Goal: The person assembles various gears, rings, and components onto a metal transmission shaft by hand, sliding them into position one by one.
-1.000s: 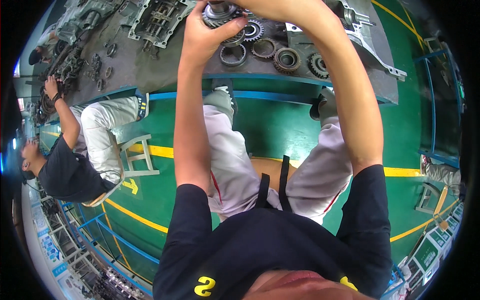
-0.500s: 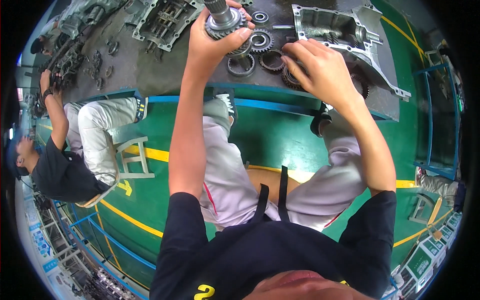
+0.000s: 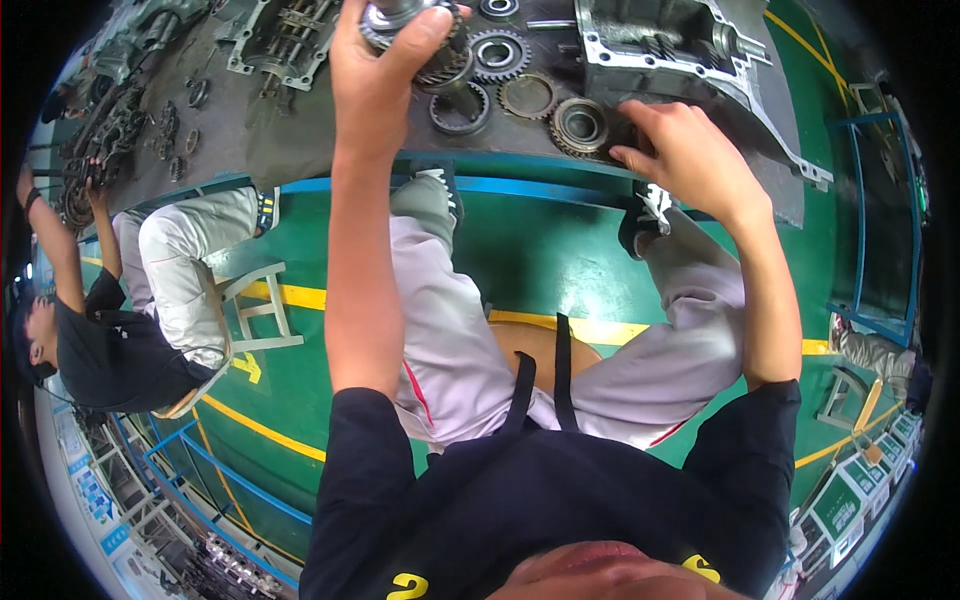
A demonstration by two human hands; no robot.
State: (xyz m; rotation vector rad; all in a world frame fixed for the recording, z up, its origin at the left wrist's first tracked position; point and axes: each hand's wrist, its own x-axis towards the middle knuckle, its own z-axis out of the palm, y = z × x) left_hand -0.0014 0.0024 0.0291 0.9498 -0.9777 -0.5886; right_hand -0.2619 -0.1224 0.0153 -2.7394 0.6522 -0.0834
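Note:
My left hand (image 3: 375,85) is closed around a gear shaft (image 3: 440,60), a metal shaft with toothed gears, held upright over the near part of the bench. Its top runs out of the picture. My right hand (image 3: 695,155) hovers at the bench's near edge, thumb and forefinger apart. Those fingertips are just right of a gear with a bearing-like centre (image 3: 580,127); whether they touch it is unclear. A toothed ring (image 3: 528,96), a larger gear (image 3: 498,56) and a ring gear (image 3: 460,108) lie between my hands.
An open gearbox housing (image 3: 655,50) stands at the back right, its flange reaching the bench's right end. Another housing (image 3: 285,45) lies at the back left. A small bearing (image 3: 499,8) sits at the far edge. A seated person (image 3: 130,350) handles parts at left.
My left hand and the gear shaft have shifted left and up in the picture. My right hand has moved right and slightly down, uncovering the gear with the bearing-like centre. The view has shifted too.

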